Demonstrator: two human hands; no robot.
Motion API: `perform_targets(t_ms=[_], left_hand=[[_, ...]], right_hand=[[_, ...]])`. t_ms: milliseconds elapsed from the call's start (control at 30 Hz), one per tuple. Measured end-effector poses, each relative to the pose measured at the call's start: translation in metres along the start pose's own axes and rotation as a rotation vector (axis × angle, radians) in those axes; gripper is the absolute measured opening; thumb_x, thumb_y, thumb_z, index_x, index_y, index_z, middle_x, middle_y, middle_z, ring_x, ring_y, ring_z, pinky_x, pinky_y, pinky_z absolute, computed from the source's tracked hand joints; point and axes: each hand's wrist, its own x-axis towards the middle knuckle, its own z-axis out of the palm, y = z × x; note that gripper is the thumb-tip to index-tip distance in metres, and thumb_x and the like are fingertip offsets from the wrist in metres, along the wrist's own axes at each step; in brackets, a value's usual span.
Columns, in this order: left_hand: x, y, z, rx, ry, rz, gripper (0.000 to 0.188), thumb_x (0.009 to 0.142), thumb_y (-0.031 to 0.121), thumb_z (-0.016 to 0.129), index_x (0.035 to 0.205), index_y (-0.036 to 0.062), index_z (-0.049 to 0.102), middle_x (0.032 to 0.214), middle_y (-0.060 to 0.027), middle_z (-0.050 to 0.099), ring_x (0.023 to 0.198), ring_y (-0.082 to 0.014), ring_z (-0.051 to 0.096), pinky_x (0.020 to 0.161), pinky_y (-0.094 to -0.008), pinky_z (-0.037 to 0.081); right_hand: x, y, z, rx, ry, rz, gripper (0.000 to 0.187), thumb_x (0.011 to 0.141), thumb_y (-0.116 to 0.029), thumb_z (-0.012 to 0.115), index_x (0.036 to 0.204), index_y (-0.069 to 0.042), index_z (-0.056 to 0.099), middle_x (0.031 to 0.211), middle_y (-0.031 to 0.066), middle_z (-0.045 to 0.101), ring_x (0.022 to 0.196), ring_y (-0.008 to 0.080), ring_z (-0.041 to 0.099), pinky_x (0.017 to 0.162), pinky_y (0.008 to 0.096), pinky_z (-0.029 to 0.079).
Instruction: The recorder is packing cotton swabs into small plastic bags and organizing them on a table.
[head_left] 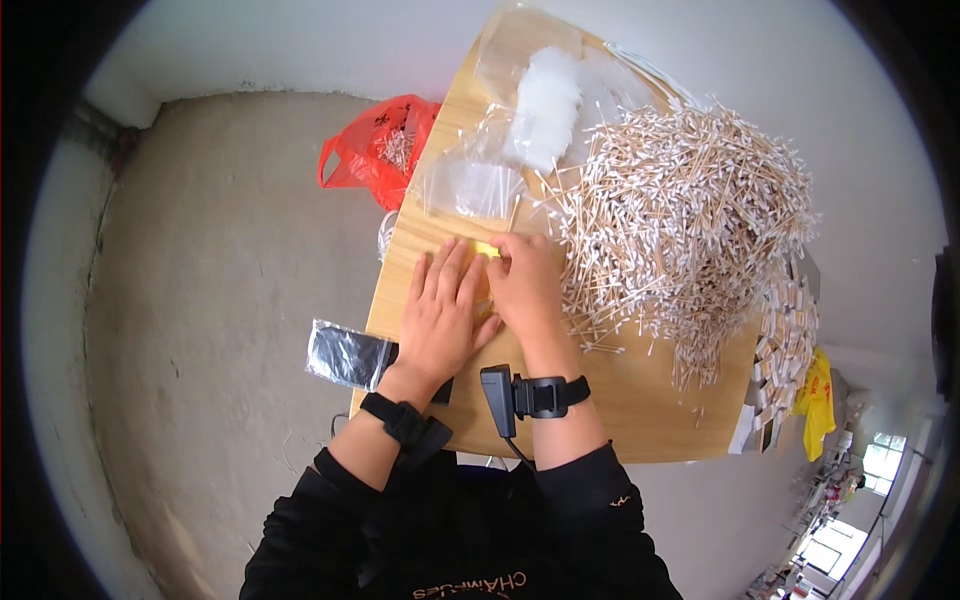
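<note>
My left hand (440, 318) lies flat on the wooden table, its fingers stretched out and slightly spread. Beside it, my right hand (528, 285) has its thumb and fingers pinched at the end of a small yellow strip (484, 248). Part of that strip, and whatever lies beneath my hands, is hidden. To the right of my right hand rises a big loose heap of cotton swabs (690, 200) with wooden sticks and white tips. Clear plastic bags (472, 190) lie just beyond my fingertips.
A stack of whitish clear bags (545, 108) is farther back. An open red plastic bag (372, 150) holding swabs sits off the table's left edge. A dark item in clear wrap (348, 355) overhangs that edge. Bundled swabs (785, 350) and a yellow bag (818, 405) are at right.
</note>
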Motion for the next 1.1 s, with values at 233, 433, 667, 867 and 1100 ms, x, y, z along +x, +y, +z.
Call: perform_targets(t_ms=[233, 433, 667, 867, 1100], left_hand=[[0.004, 0.002, -0.003, -0.007, -0.036, -0.002, 0.064, 0.078, 0.037, 0.059, 0.127, 0.0017, 0.04, 0.133, -0.0167, 0.036, 0.13, -0.0288, 0.027, 0.108, -0.0458, 0.017], [0.003, 0.005, -0.002, -0.027, -0.017, 0.005, 0.061, 0.075, 0.028, 0.064, 0.125, 0.003, 0.041, 0.133, -0.0161, 0.035, 0.129, -0.0298, 0.028, 0.108, -0.0453, 0.018], [0.001, 0.006, -0.003, -0.026, -0.023, -0.016, 0.061, 0.074, 0.033, 0.065, 0.123, 0.0042, 0.044, 0.131, -0.0158, 0.037, 0.127, -0.0304, 0.03, 0.107, -0.0458, 0.02], [0.0, 0.003, 0.004, -0.01, 0.045, 0.024, 0.062, 0.072, 0.032, 0.067, 0.122, 0.0041, 0.044, 0.127, -0.0166, 0.039, 0.126, -0.0313, 0.032, 0.106, -0.0472, 0.022], [-0.007, 0.008, -0.023, -0.089, 0.018, 0.036, 0.081, 0.06, 0.021, 0.078, 0.129, 0.0065, 0.038, 0.131, -0.0177, 0.032, 0.123, -0.0374, 0.03, 0.103, -0.0471, 0.025]], right_hand=[[0.029, -0.032, -0.011, -0.059, 0.119, -0.155, 0.027, 0.076, -0.014, 0.06, 0.103, -0.015, 0.062, 0.093, 0.0084, 0.05, 0.089, 0.0257, 0.052, 0.072, 0.038, 0.045], [0.046, -0.008, -0.007, -0.217, 0.054, -0.096, 0.032, 0.073, -0.012, 0.063, 0.105, -0.013, 0.062, 0.09, 0.0097, 0.048, 0.089, 0.0258, 0.049, 0.076, 0.0384, 0.042], [0.015, 0.004, -0.017, 0.068, 0.331, -0.137, 0.027, 0.076, -0.003, 0.057, 0.103, -0.007, 0.059, 0.093, 0.0131, 0.049, 0.087, 0.0302, 0.052, 0.073, 0.0394, 0.044], [-0.029, 0.012, -0.007, 0.304, 0.143, -0.046, 0.027, 0.078, -0.001, 0.054, 0.104, -0.006, 0.057, 0.097, 0.016, 0.049, 0.089, 0.0322, 0.053, 0.074, 0.0387, 0.045], [-0.019, 0.021, -0.002, 0.157, 0.055, -0.071, 0.028, 0.077, -0.006, 0.057, 0.104, -0.007, 0.059, 0.099, 0.0147, 0.049, 0.092, 0.0313, 0.053, 0.076, 0.0389, 0.045]])
